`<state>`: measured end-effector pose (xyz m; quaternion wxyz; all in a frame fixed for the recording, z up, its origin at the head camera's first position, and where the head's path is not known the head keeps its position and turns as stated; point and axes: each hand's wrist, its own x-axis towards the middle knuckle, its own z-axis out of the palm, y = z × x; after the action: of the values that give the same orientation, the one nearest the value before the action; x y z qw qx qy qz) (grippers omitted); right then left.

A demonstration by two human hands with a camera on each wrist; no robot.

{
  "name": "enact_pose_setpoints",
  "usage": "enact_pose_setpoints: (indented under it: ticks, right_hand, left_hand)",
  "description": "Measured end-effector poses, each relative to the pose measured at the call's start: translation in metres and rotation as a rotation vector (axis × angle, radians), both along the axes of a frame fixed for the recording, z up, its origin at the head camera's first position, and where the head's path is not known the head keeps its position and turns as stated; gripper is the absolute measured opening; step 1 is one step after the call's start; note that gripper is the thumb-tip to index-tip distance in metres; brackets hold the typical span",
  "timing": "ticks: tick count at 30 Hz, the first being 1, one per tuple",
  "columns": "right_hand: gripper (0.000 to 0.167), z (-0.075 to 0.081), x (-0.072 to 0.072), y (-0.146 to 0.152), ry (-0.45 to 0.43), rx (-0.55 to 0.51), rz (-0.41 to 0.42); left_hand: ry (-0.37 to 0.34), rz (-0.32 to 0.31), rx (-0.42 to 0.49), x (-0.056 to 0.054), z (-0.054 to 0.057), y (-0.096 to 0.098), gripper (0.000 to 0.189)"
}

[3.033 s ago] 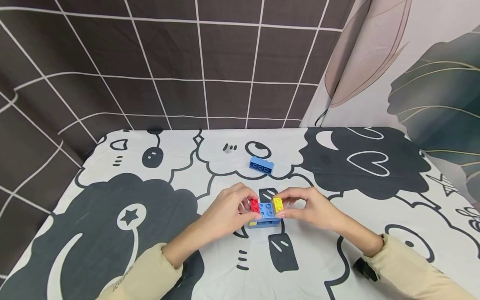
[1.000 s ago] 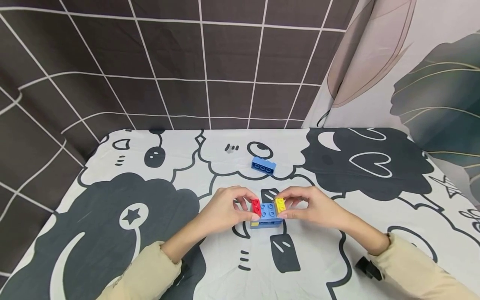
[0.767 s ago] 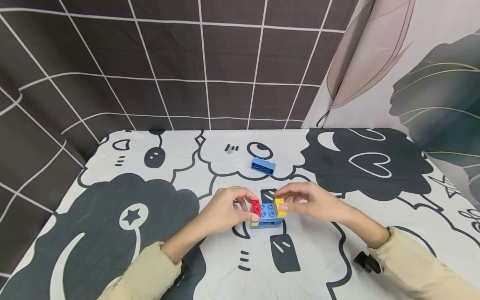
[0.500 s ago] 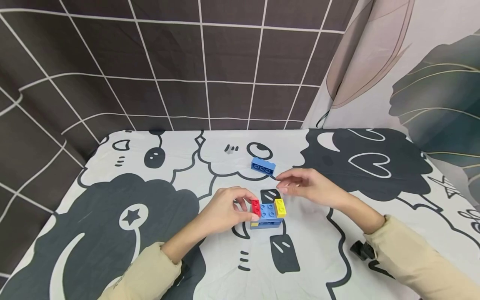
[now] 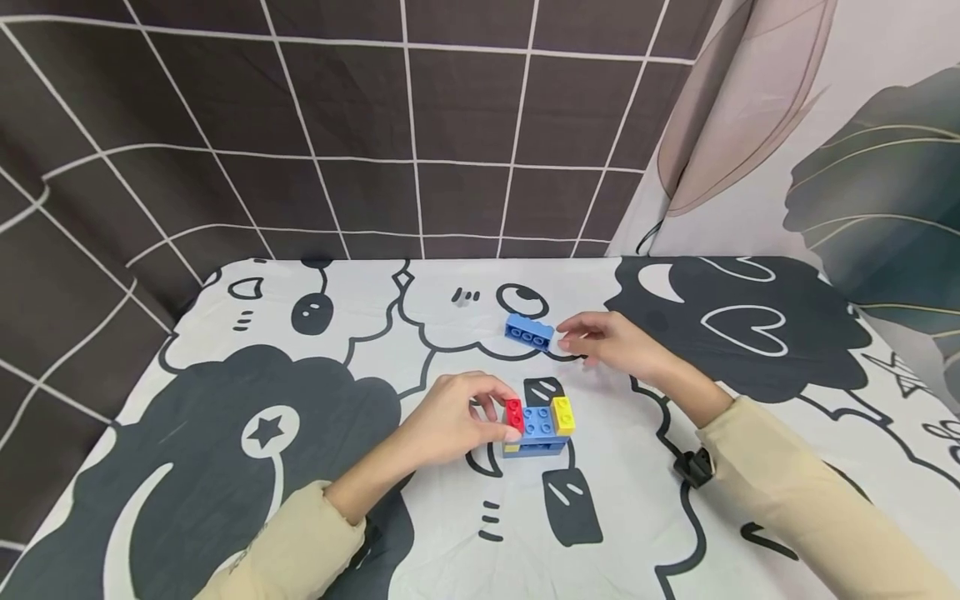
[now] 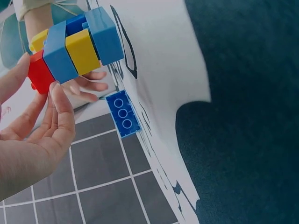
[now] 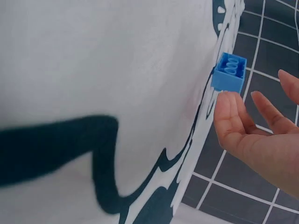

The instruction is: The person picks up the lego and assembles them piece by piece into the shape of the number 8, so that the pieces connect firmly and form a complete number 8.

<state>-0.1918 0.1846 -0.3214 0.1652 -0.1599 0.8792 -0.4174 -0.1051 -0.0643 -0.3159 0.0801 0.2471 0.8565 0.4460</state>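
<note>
My left hand (image 5: 454, 418) pinches the red brick (image 5: 513, 414) at the left end of a small block stack. Under it lies a blue brick (image 5: 537, 422) with bare studs in the middle, and a yellow brick (image 5: 562, 415) tops the right end. In the left wrist view, another yellow brick (image 6: 82, 52) and a blue brick (image 6: 103, 36) show in the lower layers. Farther back, a loose blue brick (image 5: 529, 332) lies on its side with its hollow underside exposed. My right hand (image 5: 621, 343) is beside its right end, fingers loosely bent and holding nothing; contact cannot be told.
A black-and-white patterned cloth (image 5: 442, 533) covers the work surface. Behind it hangs a dark grid-patterned cloth (image 5: 465, 108), and a leaf-print curtain (image 5: 862, 167) is at the right. Dark devices (image 5: 694, 467) sit at the wrists.
My right hand has let go of the yellow brick, leaving it on the stack, and has moved back to the loose blue brick. The left hand keeps its pinch on the red brick.
</note>
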Motion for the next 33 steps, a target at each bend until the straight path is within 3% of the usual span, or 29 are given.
enact_pose_setpoints:
  ticks: [11, 24, 33]
  right_hand:
    - [0.041, -0.007, -0.017, -0.013, -0.063, 0.035, -0.046]
    - [0.033, -0.012, -0.016, -0.014, -0.069, -0.035, -0.021]
    - [0.031, -0.015, -0.018, -0.016, -0.039, -0.009, -0.020]
  left_hand:
    - [-0.007, -0.010, 0.004, -0.001, 0.001, 0.001, 0.030]
    - [-0.017, 0.001, -0.001, 0.000, 0.002, 0.000, 0.030]
    - [-0.020, -0.004, 0.004, 0.000, 0.001, 0.000, 0.030]
